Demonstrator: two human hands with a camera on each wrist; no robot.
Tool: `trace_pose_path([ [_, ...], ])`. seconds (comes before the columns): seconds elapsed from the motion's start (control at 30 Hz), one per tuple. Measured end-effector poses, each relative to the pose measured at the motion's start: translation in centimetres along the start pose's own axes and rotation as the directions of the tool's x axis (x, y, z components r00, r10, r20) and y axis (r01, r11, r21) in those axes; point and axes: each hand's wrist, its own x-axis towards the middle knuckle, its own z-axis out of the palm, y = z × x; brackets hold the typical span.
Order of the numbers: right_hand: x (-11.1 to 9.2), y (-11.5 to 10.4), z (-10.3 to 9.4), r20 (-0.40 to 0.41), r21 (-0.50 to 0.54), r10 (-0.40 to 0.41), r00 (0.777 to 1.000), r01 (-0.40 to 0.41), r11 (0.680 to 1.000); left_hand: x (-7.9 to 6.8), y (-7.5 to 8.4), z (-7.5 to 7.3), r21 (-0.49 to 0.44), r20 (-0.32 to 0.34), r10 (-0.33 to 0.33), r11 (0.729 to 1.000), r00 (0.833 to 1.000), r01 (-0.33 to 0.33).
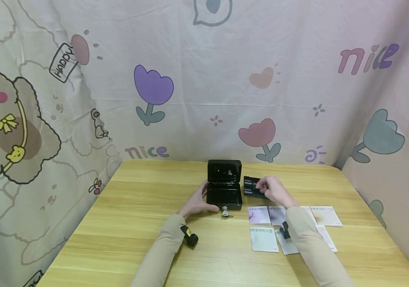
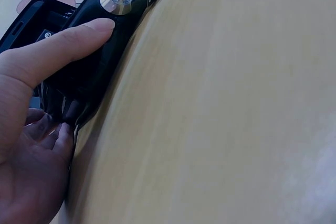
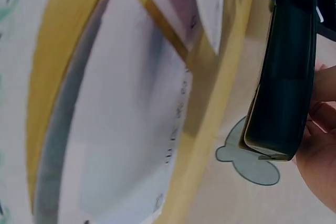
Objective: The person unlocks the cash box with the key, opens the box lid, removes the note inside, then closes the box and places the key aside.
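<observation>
A small black cash box (image 1: 236,207) stands on the table with its lid (image 1: 224,167) raised. Keys (image 1: 227,216) hang on a ring from the lock (image 2: 116,2) in its front. My left hand (image 1: 198,203) grips the box's left front corner, thumb (image 2: 79,40) against the front wall beside the lock and the other fingers at the side. Right of the box is a black coin tray (image 1: 249,188) with compartments. My right hand (image 1: 275,191) holds this tray from above, fingers reaching into it; its long dark side (image 3: 283,87) shows in the right wrist view.
Several pale notepads (image 1: 264,240) lie in two rows on the right of the wooden table (image 1: 147,199), partly under my right forearm. A printed curtain (image 1: 197,79) hangs behind the table's far edge. Black straps (image 1: 189,236) circle both wrists.
</observation>
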Motion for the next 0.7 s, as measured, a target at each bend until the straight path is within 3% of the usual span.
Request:
trace_pose_path([
  [0.7, -0.7, -4.1, 0.3, 0.048, 0.005, -0.003, 0.999, 0.003, 1.0, 0.0, 0.2, 0.0, 0.002, 0.003, -0.008, 1.0, 1.0, 0.008],
])
